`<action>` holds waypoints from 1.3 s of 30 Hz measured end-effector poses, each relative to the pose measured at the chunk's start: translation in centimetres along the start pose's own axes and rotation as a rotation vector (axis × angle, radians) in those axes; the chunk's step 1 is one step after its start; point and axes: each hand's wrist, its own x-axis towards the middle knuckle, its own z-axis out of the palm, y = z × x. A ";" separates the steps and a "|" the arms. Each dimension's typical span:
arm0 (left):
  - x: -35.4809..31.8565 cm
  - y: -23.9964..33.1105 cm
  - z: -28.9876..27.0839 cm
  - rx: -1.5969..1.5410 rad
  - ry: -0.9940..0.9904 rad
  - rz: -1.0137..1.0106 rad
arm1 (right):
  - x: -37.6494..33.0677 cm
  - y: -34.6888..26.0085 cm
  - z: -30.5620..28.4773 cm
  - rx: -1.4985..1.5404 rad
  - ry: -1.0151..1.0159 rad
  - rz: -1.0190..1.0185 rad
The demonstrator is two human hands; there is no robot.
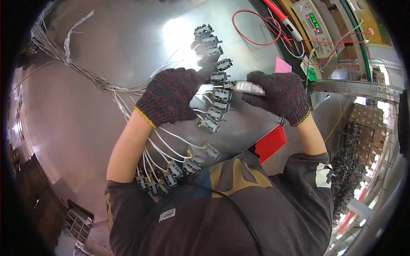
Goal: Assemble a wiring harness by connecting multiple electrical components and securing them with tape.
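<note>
The steel surface (106, 51) carries a row of small grey switches (218, 77) on white wires (171, 147). The left hand (171, 96) presses on the row, its grip hidden; the right hand (277, 96) clenches a silvery probe (248, 88) at a switch. Tangled wires could snag and drag switches askew. A red box (271, 143) sits at the edge; a pink tag (282, 66) and a green tag (312, 76) lie beside the tester (316, 25).
</note>
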 end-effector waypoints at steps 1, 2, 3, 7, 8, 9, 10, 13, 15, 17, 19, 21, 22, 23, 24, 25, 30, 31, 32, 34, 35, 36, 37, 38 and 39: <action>0.2 0.0 -0.1 0.011 0.014 -0.030 | 0.3 -0.7 -0.5 0.037 -0.008 0.099; 0.4 0.1 -0.6 0.035 0.000 -0.039 | 0.3 -1.0 -0.5 0.042 -0.004 0.090; 0.5 0.3 -0.7 0.036 0.000 -0.046 | -0.1 -1.4 -0.6 0.167 -0.009 0.159; 0.6 0.6 -1.3 -0.023 -0.019 -0.077 | -0.5 -3.3 -0.5 0.207 -0.031 0.230; 0.6 0.6 -1.5 -0.035 -0.031 -0.086 | -0.4 -3.6 -0.4 0.136 -0.036 0.243; 0.5 0.4 -1.5 -0.038 -0.031 -0.087 | -0.3 -3.7 -0.5 0.135 -0.039 0.243; 0.4 0.2 -1.4 -0.030 -0.008 -0.069 | -0.1 -3.8 -0.6 0.063 -0.025 0.191; 0.3 -0.1 -1.6 -0.015 0.006 -0.047 | 0.2 -3.6 -0.8 -0.017 0.009 0.115; 0.3 -0.1 -1.6 -0.007 -0.001 -0.045 | 0.2 -3.2 -0.6 -0.024 0.029 0.090; 0.4 -0.1 -1.5 0.008 -0.007 -0.052 | 0.1 -2.7 -0.2 -0.106 0.076 0.011; 0.2 -0.2 -1.4 0.000 0.010 -0.041 | 0.2 -2.8 -0.7 -0.114 0.055 0.003; 0.2 -0.2 -1.4 -0.007 0.028 -0.028 | 0.4 -2.8 -1.3 -0.123 0.036 -0.003; 0.2 -0.1 -1.5 -0.007 0.019 -0.037 | 0.5 -2.7 -1.5 -0.117 0.008 -0.017; 0.2 -0.1 -1.5 -0.007 0.010 -0.047 | 0.6 -2.7 -1.7 -0.112 -0.020 -0.032; 0.3 0.0 -1.6 -0.006 0.010 -0.045 | 0.7 -2.7 -1.9 -0.112 -0.020 -0.029; 0.3 0.0 -1.8 -0.026 -0.001 -0.055 | 0.8 -2.7 -2.1 -0.124 -0.027 -0.067; 0.2 0.0 -1.5 -0.014 0.037 -0.030 | 0.6 -2.5 -1.5 -0.133 0.026 -0.086; 0.3 0.1 -1.5 -0.018 0.031 -0.046 | 0.4 -3.0 -1.7 -0.126 -0.010 -0.012; 0.3 0.2 -1.6 -0.021 0.025 -0.062 | 0.2 -3.5 -2.0 -0.118 -0.047 0.062; 0.5 0.4 -1.9 -0.018 -0.011 -0.078 | -0.3 -4.1 -2.1 -0.040 0.010 0.094; 0.6 0.5 -2.0 -0.017 -0.045 -0.090 | -0.5 -4.3 -2.1 0.036 0.066 0.129; 0.6 0.4 -1.9 -0.012 -0.050 -0.092 | -0.8 -4.5 -2.3 0.043 0.069 0.129; 0.6 0.2 -1.6 -0.019 -0.029 -0.075 | -0.9 -4.7 -2.4 0.077 0.017 0.156; 0.6 0.0 -1.4 -0.025 -0.008 -0.058 | -1.0 -4.8 -2.4 0.112 -0.035 0.184; 0.6 -0.1 -1.5 -0.028 -0.019 -0.049 | -1.1 -5.0 -2.2 0.113 -0.034 0.186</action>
